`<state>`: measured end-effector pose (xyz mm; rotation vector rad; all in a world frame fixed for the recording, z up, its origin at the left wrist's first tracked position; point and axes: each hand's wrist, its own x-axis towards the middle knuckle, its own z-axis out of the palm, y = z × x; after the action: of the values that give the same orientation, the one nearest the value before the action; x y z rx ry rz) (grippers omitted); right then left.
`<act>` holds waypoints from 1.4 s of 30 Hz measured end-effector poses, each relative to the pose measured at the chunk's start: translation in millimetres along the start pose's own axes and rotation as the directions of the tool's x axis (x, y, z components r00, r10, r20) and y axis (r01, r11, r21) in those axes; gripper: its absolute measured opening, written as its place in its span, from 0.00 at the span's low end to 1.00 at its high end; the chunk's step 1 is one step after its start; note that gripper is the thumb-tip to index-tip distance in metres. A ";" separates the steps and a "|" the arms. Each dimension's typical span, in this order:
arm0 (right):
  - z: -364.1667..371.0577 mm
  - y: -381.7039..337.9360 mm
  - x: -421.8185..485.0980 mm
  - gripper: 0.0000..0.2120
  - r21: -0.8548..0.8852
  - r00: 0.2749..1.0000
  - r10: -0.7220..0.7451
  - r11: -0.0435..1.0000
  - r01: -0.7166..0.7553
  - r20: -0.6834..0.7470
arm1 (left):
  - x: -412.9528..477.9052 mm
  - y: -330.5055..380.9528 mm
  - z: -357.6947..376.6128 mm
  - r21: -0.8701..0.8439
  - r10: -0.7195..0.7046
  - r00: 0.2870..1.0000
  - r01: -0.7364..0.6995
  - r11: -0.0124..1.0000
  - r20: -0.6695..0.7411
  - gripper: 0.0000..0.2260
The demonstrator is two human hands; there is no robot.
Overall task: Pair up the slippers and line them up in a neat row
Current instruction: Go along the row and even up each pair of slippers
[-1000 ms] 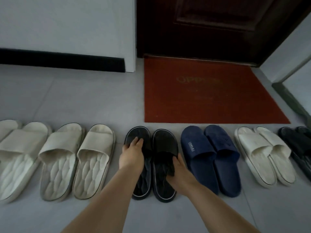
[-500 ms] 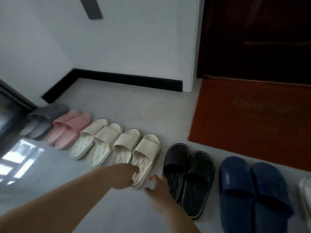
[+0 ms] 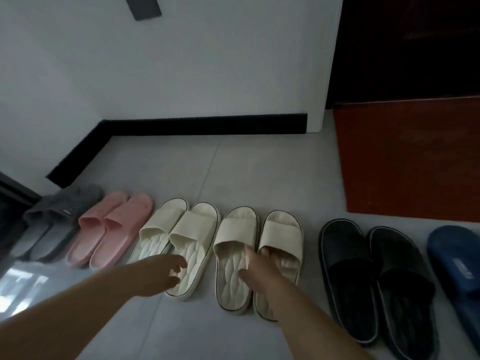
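The cream rubber slide slippers with quilted footbeds (image 3: 235, 229) nearest the middle of the row stand side by side on the grey tiled floor (image 3: 233, 165), inner edges touching, toes toward the wall. The right hand (image 3: 259, 271) lies across that seam: the thumb sits on the left slipper's footbed and the fingers (image 3: 265, 252) point forward at the strap opening of the right one. Whether it pinches the two edges or only rests on them cannot be told.

The left hand (image 3: 166, 274) hovers at the heel of the neighbouring cream pair (image 3: 194, 224), fingers loosely curled with nothing in them; contact with that heel is unclear.

Further left along the row come a pink pair of smooth slides (image 3: 114, 227) and a grey fuzzy pair (image 3: 59, 211). To the right stand a black pair with pale sole trim (image 3: 345, 255), set a little apart, and one navy blue slipper (image 3: 454, 255) at the frame edge.

Beyond lie a red doormat (image 3: 415, 157), a dark door (image 3: 415, 48), and a white wall (image 3: 181, 61) with black skirting (image 3: 202, 124).
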<state>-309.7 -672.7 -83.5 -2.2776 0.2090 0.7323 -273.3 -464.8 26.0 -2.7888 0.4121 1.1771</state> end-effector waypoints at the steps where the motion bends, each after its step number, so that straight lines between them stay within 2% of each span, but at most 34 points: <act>1: 9.0 -4.8 2.9 0.29 -0.053 0.998 0.042 0.998 -0.044 -0.045 | 8.9 -15.4 -4.0 0.036 0.033 0.999 -0.033 0.999 0.014 0.17; 4: 30.7 -13.5 7.7 0.25 -0.066 0.960 0.169 0.980 -0.188 -0.221 | 39.5 -53.5 -27.2 0.050 0.135 0.989 -0.132 0.990 -0.064 0.15; 6: 36.6 -17.9 13.2 0.24 -0.023 0.925 0.225 0.970 -0.243 -0.308 | 59.5 -71.5 -41.3 -0.030 0.146 0.980 -0.152 0.988 -0.138 0.15; 8: 38.1 -23.2 16.6 0.23 0.020 0.895 0.262 0.962 -0.274 -0.361 | 77.9 -87.7 -46.8 -0.110 0.153 0.975 -0.172 0.979 -0.159 0.15; 10: 40.1 -24.3 17.0 0.24 0.068 0.871 0.299 0.953 -0.297 -0.390 | 91.7 -103.0 -46.2 -0.098 0.130 0.980 -0.146 0.984 -0.152 0.14; 14: 36.2 -21.1 11.8 0.28 0.134 0.866 0.353 0.936 -0.327 -0.354 | 96.7 -125.9 -28.7 -0.080 0.042 0.993 -0.051 0.995 -0.113 0.14; 17: 28.0 -20.2 6.0 0.31 0.149 0.875 0.370 0.929 -0.339 -0.313 | 95.9 -141.0 -5.9 -0.232 -0.015 0.982 -0.029 0.972 -0.186 0.13; 19: 24.4 -20.7 1.3 0.31 0.147 0.892 0.366 0.930 -0.338 -0.266 | 93.8 -145.7 8.8 -0.253 -0.031 0.977 -0.024 0.967 -0.212 0.18; 23: 20.9 -30.3 -10.4 0.28 0.172 0.903 0.382 0.920 -0.352 -0.197 | 109.6 -143.5 20.8 -0.315 0.047 0.938 -0.163 0.935 -0.345 0.23; 25: 30.7 -46.5 -15.2 0.22 0.170 0.877 0.391 0.919 -0.355 -0.281 | 119.6 -141.1 24.7 -0.312 0.071 0.896 -0.225 0.923 -0.437 0.20; 27: 50.7 -71.6 -12.9 0.14 0.037 0.857 0.271 0.958 -0.284 -0.438 | 127.2 -139.5 30.3 -0.311 0.061 0.886 -0.226 0.923 -0.460 0.19; 28: 61.5 -86.4 -9.0 0.12 -0.002 0.871 0.180 0.979 -0.203 -0.456 | 129.2 -139.2 33.3 -0.308 0.055 0.894 -0.210 0.928 -0.444 0.19; 30: 78.1 -116.1 4.4 0.14 0.000 0.932 0.071 0.997 -0.076 -0.356 | 133.6 -141.5 40.0 -0.295 0.053 0.914 -0.184 0.938 -0.402 0.21; 32: 84.3 -136.8 23.1 0.20 -0.010 0.971 0.091 0.995 -0.095 -0.222 | 135.6 -144.8 45.4 -0.270 0.068 0.918 -0.185 0.945 -0.391 0.23; 34: 83.5 -146.4 39.3 0.26 -0.059 0.977 0.147 0.986 -0.158 -0.155 | 134.9 -146.4 49.4 -0.248 0.103 0.913 -0.214 0.945 -0.395 0.23; 37: 81.2 -145.7 54.4 0.33 -0.058 0.969 0.184 0.979 -0.196 -0.165 | 132.1 -142.5 51.6 -0.194 0.133 0.919 -0.216 0.957 -0.370 0.23; 42: 82.3 -134.1 60.7 0.31 -0.021 0.963 0.145 0.988 -0.153 -0.227 | 135.2 -130.4 51.8 -0.150 0.143 0.926 -0.206 0.967 -0.348 0.25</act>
<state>-249.3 -515.2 -85.5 -2.3995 0.4819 0.5550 -182.5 -358.9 -110.1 -3.1839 0.6210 0.7982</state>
